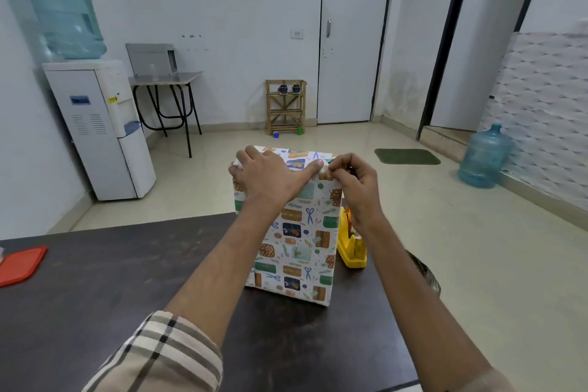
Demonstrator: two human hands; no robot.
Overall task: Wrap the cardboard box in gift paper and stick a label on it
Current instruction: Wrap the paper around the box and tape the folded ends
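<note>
The box [296, 245] stands upright on the dark table [111, 280], covered in white gift paper printed with scissors and parcels. My left hand [270, 178] lies over its top near edge, fingers wrapped over the left corner and thumb stretched right along the fold. My right hand [353, 181] pinches the paper at the top right corner, fingers curled. No label is visible on the box.
A yellow tape dispenser [351, 248] sits on the table just right of the box, under my right wrist. A red lid [20, 264] lies at the table's left edge. Beyond the table stand a water dispenser [98, 127] and a blue water jug [485, 157].
</note>
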